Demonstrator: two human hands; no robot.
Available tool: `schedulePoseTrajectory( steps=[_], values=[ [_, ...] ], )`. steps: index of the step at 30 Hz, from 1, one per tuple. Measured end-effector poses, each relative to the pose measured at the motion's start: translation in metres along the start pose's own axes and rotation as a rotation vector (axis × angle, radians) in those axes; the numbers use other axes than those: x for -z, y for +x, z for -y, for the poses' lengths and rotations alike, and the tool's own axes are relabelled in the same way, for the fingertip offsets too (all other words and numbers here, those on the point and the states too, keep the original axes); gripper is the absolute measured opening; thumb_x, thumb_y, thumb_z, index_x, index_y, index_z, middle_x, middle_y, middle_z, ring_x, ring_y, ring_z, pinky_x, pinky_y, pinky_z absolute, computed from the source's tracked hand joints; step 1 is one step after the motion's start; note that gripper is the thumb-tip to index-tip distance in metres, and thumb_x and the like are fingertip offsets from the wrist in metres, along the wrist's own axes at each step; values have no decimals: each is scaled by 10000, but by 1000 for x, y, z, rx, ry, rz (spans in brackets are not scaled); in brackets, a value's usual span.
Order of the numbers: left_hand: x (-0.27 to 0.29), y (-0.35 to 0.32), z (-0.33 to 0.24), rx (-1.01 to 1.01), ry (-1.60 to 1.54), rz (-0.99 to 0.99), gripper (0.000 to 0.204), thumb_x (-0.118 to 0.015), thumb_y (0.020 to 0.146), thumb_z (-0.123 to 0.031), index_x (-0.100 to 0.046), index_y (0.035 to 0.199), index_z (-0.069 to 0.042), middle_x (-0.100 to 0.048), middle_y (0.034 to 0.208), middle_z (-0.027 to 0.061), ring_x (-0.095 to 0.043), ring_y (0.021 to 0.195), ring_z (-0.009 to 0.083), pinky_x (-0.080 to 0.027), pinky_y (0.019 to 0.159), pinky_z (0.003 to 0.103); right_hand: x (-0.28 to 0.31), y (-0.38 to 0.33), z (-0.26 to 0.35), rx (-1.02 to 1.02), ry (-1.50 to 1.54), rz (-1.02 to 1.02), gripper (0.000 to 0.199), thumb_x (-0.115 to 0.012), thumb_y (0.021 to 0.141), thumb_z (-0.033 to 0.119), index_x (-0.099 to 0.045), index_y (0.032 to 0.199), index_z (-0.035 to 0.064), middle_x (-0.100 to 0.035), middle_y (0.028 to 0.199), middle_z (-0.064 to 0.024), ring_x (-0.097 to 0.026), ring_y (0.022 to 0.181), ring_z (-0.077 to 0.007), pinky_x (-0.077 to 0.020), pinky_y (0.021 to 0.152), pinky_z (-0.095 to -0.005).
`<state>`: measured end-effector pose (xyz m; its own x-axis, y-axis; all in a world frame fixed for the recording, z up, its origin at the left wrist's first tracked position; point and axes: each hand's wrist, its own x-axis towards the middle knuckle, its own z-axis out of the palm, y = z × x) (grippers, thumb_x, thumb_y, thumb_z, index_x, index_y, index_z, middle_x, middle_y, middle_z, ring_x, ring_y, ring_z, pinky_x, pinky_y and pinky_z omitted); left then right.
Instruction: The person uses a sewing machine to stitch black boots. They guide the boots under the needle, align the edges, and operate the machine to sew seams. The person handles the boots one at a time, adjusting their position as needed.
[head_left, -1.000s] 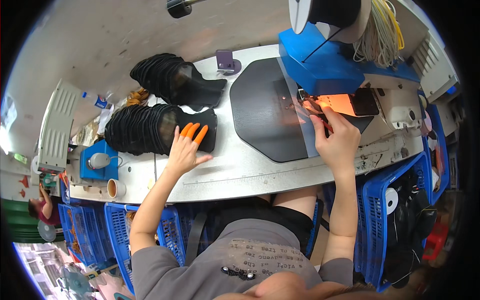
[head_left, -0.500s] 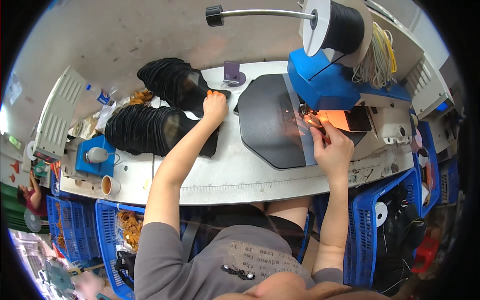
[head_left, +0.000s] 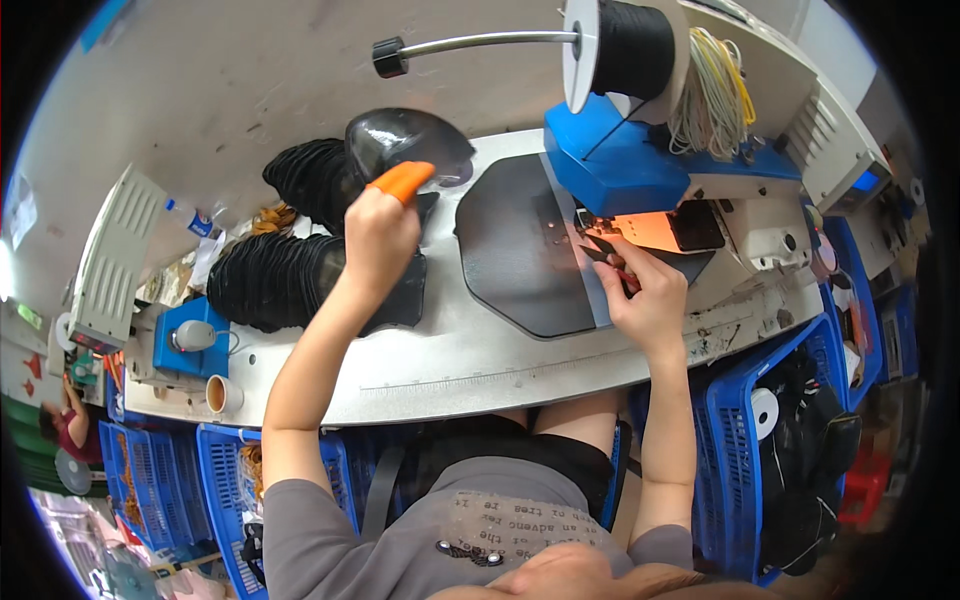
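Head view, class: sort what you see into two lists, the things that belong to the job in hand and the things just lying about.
In the job:
- left hand, lifting a black curved piece
- right hand, holding small snips at the blue sewing machine
- stacks of black pieces
- black thread spool

Lying about:
- paper cup
- plastic bottle
- blue crates

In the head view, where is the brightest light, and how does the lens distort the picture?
Head view: an orange glow lights the machine bed beside the right hand; glare sheens the black piece raised by the left hand; the fisheye bends the table edge, and the corners are black.
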<state>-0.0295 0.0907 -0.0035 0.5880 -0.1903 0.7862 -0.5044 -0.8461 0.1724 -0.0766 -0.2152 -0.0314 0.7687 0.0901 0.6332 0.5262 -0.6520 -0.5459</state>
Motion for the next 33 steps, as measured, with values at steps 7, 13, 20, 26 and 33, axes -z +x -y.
schedulePoseTrajectory(
  steps=[7, 13, 20, 26, 33],
  values=[
    [-9, -26, -99, -248, -176, 363, 428, -712, 672, -17, -703, 1098, -50, -660, 1132, 98, -613, 1030, 317, -526, 858, 397, 15, -27, 9, 110, 67, -72, 268, -721, 777, 24, -673, 1035, 76, -670, 787, -89, -632, 624, -234, -498, 572, -334],
    [-12, -47, -123, -168, -236, 472, 431, -730, 689, -41, -699, 1119, -38, -647, 1131, 120, -611, 991, 328, -524, 847, 400, 18, -58, 35, 45, 105, 35, 399, -741, 708, -34, -681, 1081, 95, -541, 694, -59, -550, 608, -237, -454, 558, -367],
    [-5, -43, -127, -107, -349, 583, 510, -707, 698, -23, -643, 1204, 2, -638, 1180, 172, -607, 1014, 370, -504, 917, 420, -3, -65, 22, 278, 16, -40, 438, -684, 603, 22, -713, 1034, 98, -481, 634, -10, -521, 583, -202, -414, 512, -330],
    [17, -24, -131, -142, -350, 808, 514, -656, 835, -191, -564, 1278, 52, -495, 1386, 245, -476, 1261, 394, -415, 1046, 456, 5, -70, 16, 309, 100, -92, 312, -704, 610, 32, -709, 919, 76, -485, 597, -14, -492, 515, -187, -381, 479, -306],
    [3, -21, -122, -317, -139, 723, 327, -651, 866, -157, -669, 1154, -3, -654, 1189, 143, -629, 966, 282, -480, 928, 398, 41, -137, -31, -300, 102, -312, 69, -700, 831, -7, -669, 892, -13, -653, 694, -91, -612, 575, -155, -454, 539, -243]
  ],
)
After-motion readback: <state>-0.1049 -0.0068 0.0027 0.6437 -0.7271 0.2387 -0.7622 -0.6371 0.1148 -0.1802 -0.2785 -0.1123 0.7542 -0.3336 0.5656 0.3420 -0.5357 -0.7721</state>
